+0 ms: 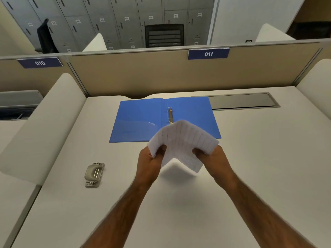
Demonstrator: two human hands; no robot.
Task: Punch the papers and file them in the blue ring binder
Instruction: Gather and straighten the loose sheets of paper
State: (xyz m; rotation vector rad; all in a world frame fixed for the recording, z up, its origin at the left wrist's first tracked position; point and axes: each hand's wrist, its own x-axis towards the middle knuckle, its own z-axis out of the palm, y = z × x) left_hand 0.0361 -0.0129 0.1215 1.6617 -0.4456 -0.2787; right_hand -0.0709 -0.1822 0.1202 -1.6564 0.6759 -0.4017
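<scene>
A hole punch (94,174) lies on the tabletop (250,167), well left of the hands, its long axis running near to far. The left hand (149,161) pinches the left edge of the papers (184,140) and the right hand (209,157) pinches the right edge. The papers bow upward, lifted just before the open blue ring binder (139,120), whose spine points away.

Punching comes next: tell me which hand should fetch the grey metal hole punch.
Left. The grey metal hole punch lies left of the left hand, nearer it; the right hand can probably hold the lined white papers alone.
</scene>
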